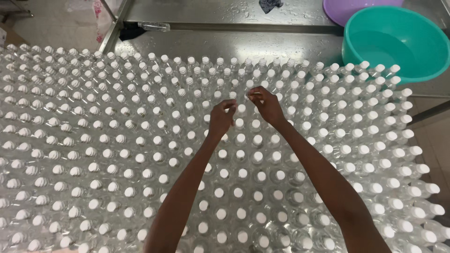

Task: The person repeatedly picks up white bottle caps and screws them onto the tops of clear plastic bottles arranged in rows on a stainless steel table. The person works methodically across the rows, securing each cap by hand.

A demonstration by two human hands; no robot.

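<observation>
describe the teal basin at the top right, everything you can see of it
The teal basin is a round, smooth bowl, plastic by the look of it, with a rolled rim. It stands upright on the wet steel counter at the far right, holding shallow clear water. A purple basin sits just behind it, partly hidden. The nearest clear bottles with white caps crowd up against its front wall. Neither the left hand nor the right hand touches it.

We saw a green bowl (398, 42) on the wet metal bench (225, 44), touching a purple bowl (349, 10) behind it. A dark cloth (270, 4) lay farther back.
</observation>
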